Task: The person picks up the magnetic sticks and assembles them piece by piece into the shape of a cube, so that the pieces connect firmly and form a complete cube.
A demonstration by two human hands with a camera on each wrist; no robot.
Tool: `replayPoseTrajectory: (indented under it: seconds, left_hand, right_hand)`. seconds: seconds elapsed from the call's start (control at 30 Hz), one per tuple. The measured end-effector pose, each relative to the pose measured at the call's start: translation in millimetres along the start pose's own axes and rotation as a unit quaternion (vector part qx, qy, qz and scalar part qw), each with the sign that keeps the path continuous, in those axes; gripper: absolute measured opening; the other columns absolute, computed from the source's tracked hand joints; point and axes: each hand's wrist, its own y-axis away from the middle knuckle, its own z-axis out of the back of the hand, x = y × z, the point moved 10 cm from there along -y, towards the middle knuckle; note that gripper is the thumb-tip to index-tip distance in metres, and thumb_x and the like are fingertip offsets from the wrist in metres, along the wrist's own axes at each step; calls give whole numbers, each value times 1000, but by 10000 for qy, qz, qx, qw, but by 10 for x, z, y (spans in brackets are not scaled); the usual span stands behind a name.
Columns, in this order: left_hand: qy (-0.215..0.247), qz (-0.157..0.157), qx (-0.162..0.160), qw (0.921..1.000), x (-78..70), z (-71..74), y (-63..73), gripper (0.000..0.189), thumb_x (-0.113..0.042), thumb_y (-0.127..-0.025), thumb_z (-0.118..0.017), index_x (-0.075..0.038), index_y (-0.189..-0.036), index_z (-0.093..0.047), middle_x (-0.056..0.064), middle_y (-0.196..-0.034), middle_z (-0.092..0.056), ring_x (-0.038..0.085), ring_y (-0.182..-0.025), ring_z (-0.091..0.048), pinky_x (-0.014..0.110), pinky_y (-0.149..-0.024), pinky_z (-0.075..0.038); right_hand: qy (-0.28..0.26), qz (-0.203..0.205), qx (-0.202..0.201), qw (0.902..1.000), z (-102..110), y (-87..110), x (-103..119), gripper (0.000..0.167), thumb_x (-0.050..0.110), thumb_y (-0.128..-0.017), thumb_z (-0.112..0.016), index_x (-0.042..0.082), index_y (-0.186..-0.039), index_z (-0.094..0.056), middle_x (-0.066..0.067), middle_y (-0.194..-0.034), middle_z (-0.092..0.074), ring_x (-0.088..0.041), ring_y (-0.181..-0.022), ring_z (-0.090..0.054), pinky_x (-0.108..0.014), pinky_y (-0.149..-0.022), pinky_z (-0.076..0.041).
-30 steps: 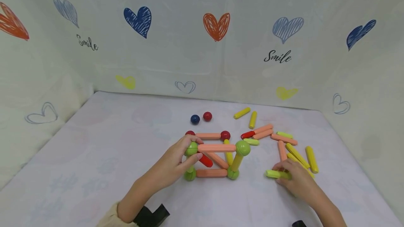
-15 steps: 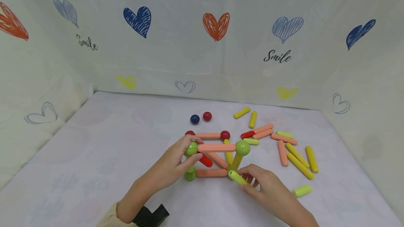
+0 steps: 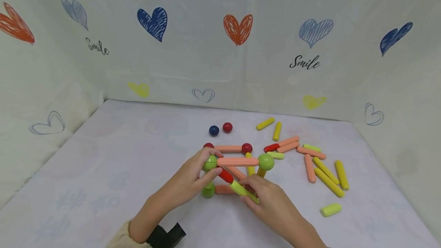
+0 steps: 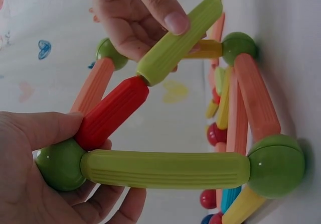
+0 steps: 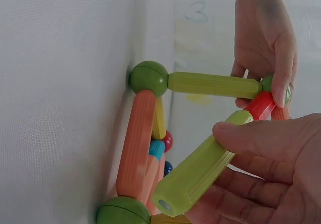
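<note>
My left hand [image 3: 186, 177] grips the green ball [image 4: 62, 164] at the upper left corner of a standing frame of magnetic rods and balls. Its thumb lies against a short red rod [image 4: 113, 114] that slants off that ball. Between the thumb and fingers of my right hand [image 3: 275, 204] is a light green magnetic rod [image 5: 203, 166]. One end of this rod meets the red rod's free end, in line with it; the other end is free. A salmon rod [image 3: 237, 162] joins the held ball to another green ball [image 3: 266, 162]. My right hand covers the lower right corner in the head view.
Right of the frame lie loose yellow rods [image 3: 340, 175], salmon rods [image 3: 310, 168] and a light green rod [image 3: 330, 209]. A blue ball [image 3: 214, 130] and a red ball [image 3: 227, 127] sit behind the frame. A patterned curtain [image 3: 193, 60] hangs beyond the table.
My right hand has carried the light green rod leftward from the loose rods to the red rod's end. Another light green rod it had covered now shows. My left hand keeps its hold.
</note>
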Motion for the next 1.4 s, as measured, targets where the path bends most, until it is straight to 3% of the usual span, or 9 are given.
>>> replayPoseTrajectory:
  seconds: [0.17, 0.3, 0.43, 0.77, 1.0, 1.2, 1.4]
  left_hand:
    - [-23, -14, -3, 10000, -7, -1, -5, 31, -24, -93, -57, -16, -120, -45, -4, -100, -52, 13, -88, -50, 22, -66, -47]
    - [-12, 24, -9, 10000, 2, -3, -4, 30, -24, -93, -57, -16, -120, -45, -5, -100, -52, 13, -88, -49, 22, -67, -46]
    - [-4, 68, -4, 10000, 8, -1, -3, 31, -24, -93, -57, -17, -120, -45, -5, -98, -52, 13, -87, -49, 22, -66, -46]
    - [-10, 64, 25, 10000, 5, 2, -4, 30, -22, -93, -57, -16, -119, -45, -3, -97, -51, 14, -87, -49, 22, -64, -46]
    - [-1, 37, 18, 10000, -2, 5, 0, 30, -21, -93, -57, -15, -119, -44, -3, -94, -50, 14, -84, -50, 23, -63, -48]
    - [32, 8, 56, 10000, -2, -6, -5, 30, -21, -93, -57, -15, -119, -44, -3, -91, -49, 14, -82, -49, 23, -62, -47]
    - [44, 36, 45, 10000, 12, -11, -7, 30, -21, -93, -57, -15, -120, -45, -3, -91, -49, 14, -83, -49, 23, -62, -46]
  right_hand:
    - [-20, -62, 55, 10000, -14, -9, 3, 26, 17, -78, -74, 17, -101, -61, 12, -86, -57, -5, -73, -49, -20, -64, -47]
    - [-344, -319, 304, 9984, -40, 3, -47, 24, 15, -79, -72, 17, -97, -56, 11, -79, -51, -8, -71, -48, -19, -61, -44]
    - [-616, -361, 308, 9970, -6, 54, -59, 24, 14, -80, -69, 18, -95, -51, 8, -77, -47, -7, -69, -47, -17, -58, -41]
    - [-927, -552, -178, 9940, 140, 206, -197, 26, 10, -76, -68, 20, -89, -48, 13, -79, -53, -3, -72, -48, -19, -62, -42]
    - [-1300, -195, -674, 9890, 243, 275, -218, 25, 5, -74, -71, 18, -79, -51, 14, -83, -63, 2, -74, -52, -19, -66, -47]
    - [-1447, -397, -672, 9864, 222, 275, -266, 25, 10, -75, -74, 19, -75, -51, 11, -87, -63, -1, -67, -46, -18, -56, -40]
    - [-1389, -564, -701, 9862, 176, 235, -295, 25, 9, -74, -76, 20, -82, -55, 9, -79, -55, -4, -69, -44, -17, -55, -37]
